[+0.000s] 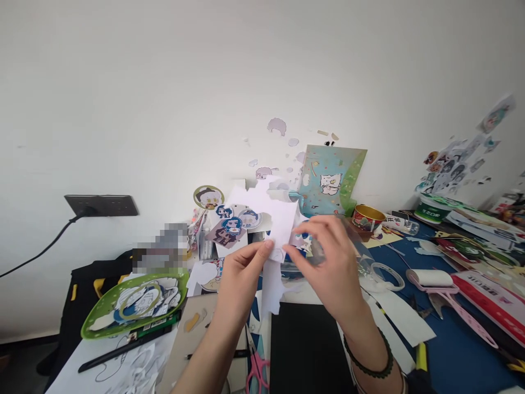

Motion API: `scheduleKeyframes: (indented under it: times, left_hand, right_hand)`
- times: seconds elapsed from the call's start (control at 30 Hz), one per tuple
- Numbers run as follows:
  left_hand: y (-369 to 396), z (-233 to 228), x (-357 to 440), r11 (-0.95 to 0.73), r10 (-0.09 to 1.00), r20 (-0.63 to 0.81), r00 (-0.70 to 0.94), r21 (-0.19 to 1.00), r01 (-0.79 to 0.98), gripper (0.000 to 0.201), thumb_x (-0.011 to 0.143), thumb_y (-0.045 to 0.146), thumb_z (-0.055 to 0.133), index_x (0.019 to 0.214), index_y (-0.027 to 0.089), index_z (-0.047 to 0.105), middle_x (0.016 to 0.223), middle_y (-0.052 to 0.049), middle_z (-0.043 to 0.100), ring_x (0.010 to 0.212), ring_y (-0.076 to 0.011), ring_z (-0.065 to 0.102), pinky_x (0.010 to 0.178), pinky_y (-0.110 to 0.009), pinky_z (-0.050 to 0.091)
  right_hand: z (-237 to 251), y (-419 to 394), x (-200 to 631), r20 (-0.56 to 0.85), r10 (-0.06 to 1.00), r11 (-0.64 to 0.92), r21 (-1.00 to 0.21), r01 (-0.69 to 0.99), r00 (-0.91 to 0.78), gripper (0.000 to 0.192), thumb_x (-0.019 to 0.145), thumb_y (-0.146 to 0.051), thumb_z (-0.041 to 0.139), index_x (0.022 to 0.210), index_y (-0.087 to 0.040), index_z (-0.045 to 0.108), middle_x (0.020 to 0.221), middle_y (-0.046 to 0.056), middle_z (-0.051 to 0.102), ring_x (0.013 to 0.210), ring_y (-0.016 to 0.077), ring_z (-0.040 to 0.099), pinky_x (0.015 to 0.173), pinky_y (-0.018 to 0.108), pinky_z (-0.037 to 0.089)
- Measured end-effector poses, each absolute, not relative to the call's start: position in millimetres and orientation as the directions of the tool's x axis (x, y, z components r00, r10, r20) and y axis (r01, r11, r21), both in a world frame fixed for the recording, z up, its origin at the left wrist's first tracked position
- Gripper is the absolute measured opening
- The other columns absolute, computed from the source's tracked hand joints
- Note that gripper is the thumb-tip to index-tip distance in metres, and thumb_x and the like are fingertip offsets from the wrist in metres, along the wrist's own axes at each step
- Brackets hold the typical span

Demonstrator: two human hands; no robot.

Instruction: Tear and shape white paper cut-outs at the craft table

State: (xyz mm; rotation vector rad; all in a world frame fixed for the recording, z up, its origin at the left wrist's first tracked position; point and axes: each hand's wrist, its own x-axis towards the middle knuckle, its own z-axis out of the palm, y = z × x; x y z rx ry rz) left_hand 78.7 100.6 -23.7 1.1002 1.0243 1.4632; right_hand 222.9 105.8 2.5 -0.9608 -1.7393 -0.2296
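A cut piece of white paper point(282, 221) with ragged edges is held up in front of me. My left hand point(241, 273) pinches its lower left edge between thumb and fingers. On the other side, my right hand point(334, 268) has its thumb and fingers apart; the thumb tip is at the paper's lower right edge, and I cannot tell whether it touches. Faint drawn lines show near the paper's bottom corner. Below hangs another white paper strip point(271, 287). Pink-handled scissors point(257, 364) lie beneath my left wrist, beside a black board point(309, 350).
At left a green tray point(92, 323) holds paper cutouts. A blue patterned folder point(328, 186) leans on the wall, with a red tub point(368, 219) nearby. To the right are a pink lint roller point(463, 312), a tape roll point(388, 276) and a white-green tub point(431, 209).
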Motion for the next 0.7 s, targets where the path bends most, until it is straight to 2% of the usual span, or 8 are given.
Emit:
scheduleKeyframes:
  times: [0.07, 0.2, 0.37, 0.7]
  left_hand:
    - [101.8, -25.9, 78.0, -0.176, 0.982, 0.156, -0.109, 0.961, -0.212, 0.019, 0.075, 0.038, 0.07, 0.07, 0.02, 0.074, 0.067, 0.002, 0.063, 0.065, -0.0108, 0.046, 0.06, -0.02, 0.039]
    - [99.5, -25.7, 77.4, -0.212, 0.973, 0.19, -0.127, 0.96, -0.184, 0.023, 0.077, 0.039, 0.067, 0.069, 0.019, 0.073, 0.06, 0.003, 0.055, 0.061, -0.0097, 0.04, 0.057, -0.02, 0.034]
    - [96.4, -22.1, 78.1, -0.261, 0.959, 0.24, -0.148, 0.955, -0.138, 0.022, 0.079, 0.039, 0.065, 0.073, 0.019, 0.075, 0.068, 0.001, 0.063, 0.068, -0.0127, 0.048, 0.064, -0.022, 0.039]
    - [96.2, -23.6, 81.5, -0.282, 0.95, 0.267, -0.159, 0.956, -0.076, 0.021, 0.08, 0.039, 0.065, 0.083, 0.023, 0.078, 0.078, 0.001, 0.072, 0.077, -0.0161, 0.058, 0.071, -0.023, 0.045]
  right_hand:
    - [1.6, 105.0, 220.1, 0.821, 0.531, 0.688, -0.271, 0.673, -0.212, 0.007, 0.08, -0.02, 0.066, 0.084, -0.021, 0.061, 0.087, 0.004, 0.058, 0.085, 0.0202, 0.055, 0.075, 0.035, 0.046]
    - [-1.3, 106.9, 216.8, 0.753, 0.606, 0.679, -0.323, 0.659, -0.255, 0.008, 0.079, -0.017, 0.067, 0.082, -0.021, 0.06, 0.086, 0.004, 0.059, 0.085, 0.0206, 0.055, 0.074, 0.035, 0.045]
    - [-3.3, 108.6, 214.7, 0.749, 0.621, 0.682, -0.371, 0.63, -0.232, 0.01, 0.079, -0.015, 0.066, 0.085, -0.021, 0.06, 0.088, 0.003, 0.06, 0.086, 0.0193, 0.055, 0.076, 0.033, 0.045]
    - [-1.8, 108.1, 214.3, 0.694, 0.69, 0.642, -0.458, 0.615, -0.203, 0.011, 0.081, -0.015, 0.062, 0.074, -0.021, 0.059, 0.081, 0.0, 0.06, 0.083, 0.0167, 0.058, 0.071, 0.029, 0.046]
